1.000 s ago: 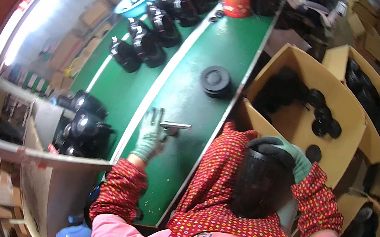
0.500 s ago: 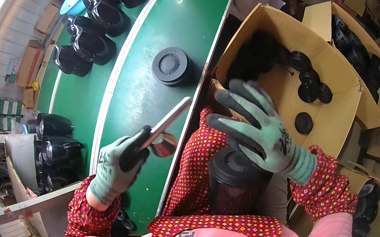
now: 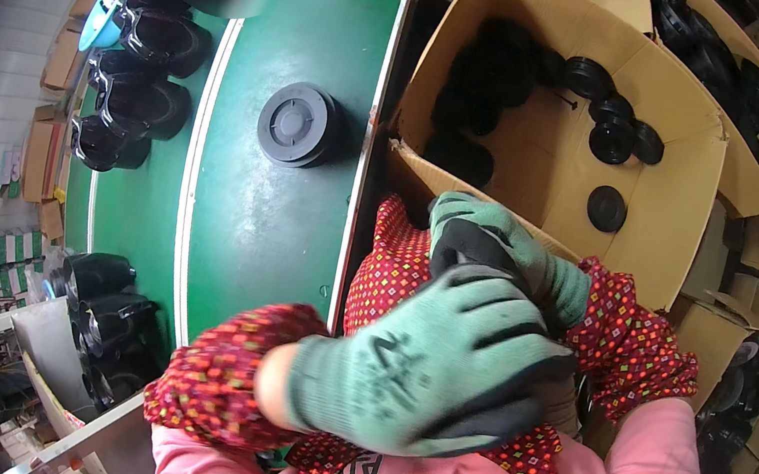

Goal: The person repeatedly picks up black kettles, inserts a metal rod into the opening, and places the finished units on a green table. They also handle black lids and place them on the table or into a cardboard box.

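My left hand (image 3: 428,362), in a green glove with dark fingers and palm, reaches across my lap. Its fingers are curled, and whatever lies in them is hidden. Just beyond it, my gloved right hand (image 3: 514,251) is bent with its fingers curling downward. The left hand covers much of what is under it, so I cannot see what the right hand grips. The black lidded round container on my lap is almost wholly hidden beneath both hands. A black round lid-like part (image 3: 296,124) lies on the green tabletop (image 3: 274,229) to the left.
An open cardboard box (image 3: 544,165) with several black round parts stands beyond my right hand. Glossy black housings (image 3: 144,104) line the table's left side. A second box (image 3: 738,163) of black parts sits at the far right. A dark blurred patch covers the table's far left.
My left hand has swung right from the table onto my lap; the shiny metal tool it held is out of sight. My right hand's spread fingers have curled in. The view has shifted.
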